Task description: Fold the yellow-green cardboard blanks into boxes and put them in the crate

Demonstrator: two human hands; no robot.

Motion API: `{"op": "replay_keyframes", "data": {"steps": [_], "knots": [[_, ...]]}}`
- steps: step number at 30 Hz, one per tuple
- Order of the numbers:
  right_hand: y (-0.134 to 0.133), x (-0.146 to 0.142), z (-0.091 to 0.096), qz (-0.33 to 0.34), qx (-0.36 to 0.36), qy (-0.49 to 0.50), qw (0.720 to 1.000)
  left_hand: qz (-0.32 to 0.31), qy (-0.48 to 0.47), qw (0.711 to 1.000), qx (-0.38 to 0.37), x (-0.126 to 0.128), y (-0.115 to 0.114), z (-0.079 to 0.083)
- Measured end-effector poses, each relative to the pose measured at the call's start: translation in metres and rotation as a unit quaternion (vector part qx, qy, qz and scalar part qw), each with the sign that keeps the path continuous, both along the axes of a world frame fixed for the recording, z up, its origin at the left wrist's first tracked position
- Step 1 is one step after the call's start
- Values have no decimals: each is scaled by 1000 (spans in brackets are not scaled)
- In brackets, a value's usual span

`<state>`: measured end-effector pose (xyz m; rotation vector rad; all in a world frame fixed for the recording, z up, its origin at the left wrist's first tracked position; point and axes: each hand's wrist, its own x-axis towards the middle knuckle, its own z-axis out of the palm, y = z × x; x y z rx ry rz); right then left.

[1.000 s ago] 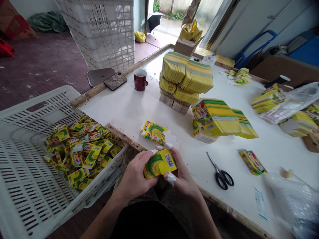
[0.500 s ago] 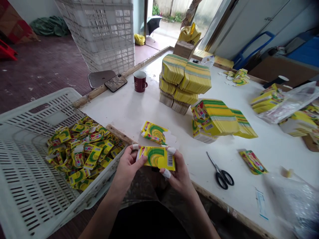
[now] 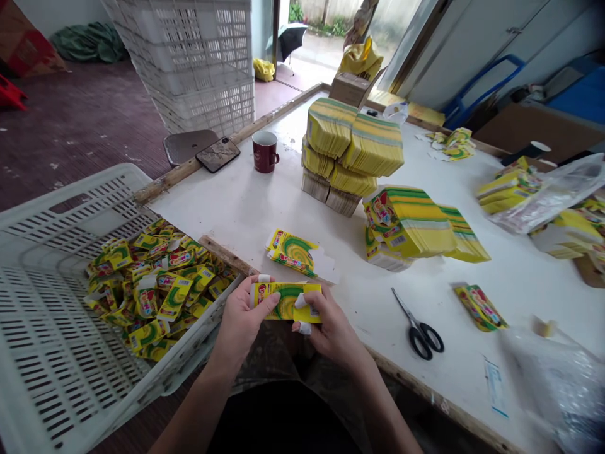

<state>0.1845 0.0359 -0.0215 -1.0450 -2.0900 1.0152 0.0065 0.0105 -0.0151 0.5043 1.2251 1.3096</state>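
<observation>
A small yellow and green carton (image 3: 287,304) is held between both hands at the table's front edge. My left hand (image 3: 243,315) grips its left end, thumb on the printed face. My right hand (image 3: 326,318) pinches the right end, where the barcode shows; white tape wraps its fingertips. Just beyond lie a few flat cartons (image 3: 295,251) with white flaps. To the left, a white plastic crate (image 3: 42,302) holds a heap of small cartons (image 3: 170,284).
Black-handled scissors (image 3: 418,328) lie right of my hands, near a flattened carton (image 3: 479,307) and a clear plastic bag (image 3: 558,378). Stacked flat cartons (image 3: 352,135) stand behind, with a leaning bundle (image 3: 411,221), a maroon mug (image 3: 265,152) and a phone (image 3: 218,154).
The carton has shifted slightly left. My right fingers have moved from the flap's outer edge onto its face, and the right end flap now looks folded in.
</observation>
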Motion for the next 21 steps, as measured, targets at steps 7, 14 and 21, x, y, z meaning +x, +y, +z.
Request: {"op": "replay_keyframes", "data": {"steps": [7, 14, 21], "knots": [[-8, -8, -11, -81, -45, 123, 988, 5, -3, 1000, 8, 8, -4, 2], [-8, -2, 1, -61, -149, 164, 973, 29, -25, 999, 17, 19, -10, -1], [-15, -3, 4, -109, -130, 149, 974, 45, 13, 998, 40, 26, -13, 0]]}}
